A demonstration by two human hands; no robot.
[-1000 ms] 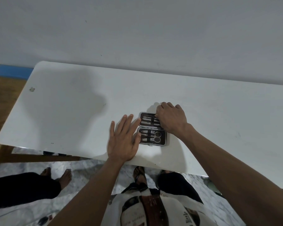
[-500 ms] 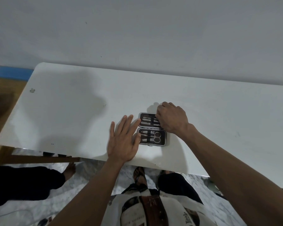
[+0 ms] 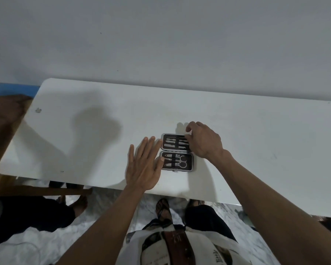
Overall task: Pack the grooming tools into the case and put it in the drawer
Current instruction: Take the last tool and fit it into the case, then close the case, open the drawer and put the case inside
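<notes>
On the white table, the left hand lies flat with fingers spread and released, its fingertips touching the left edge of the open manicure case. The case lies open near the table's front edge, grooming tools strapped inside both halves. The right hand covers the far half's right end, fingers curled; whether they pinch anything cannot be told.

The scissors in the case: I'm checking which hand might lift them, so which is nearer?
Left. The left hand lies flat beside the case, thumb tip on its near half by the scissors. The right hand covers the far half's right end.
</notes>
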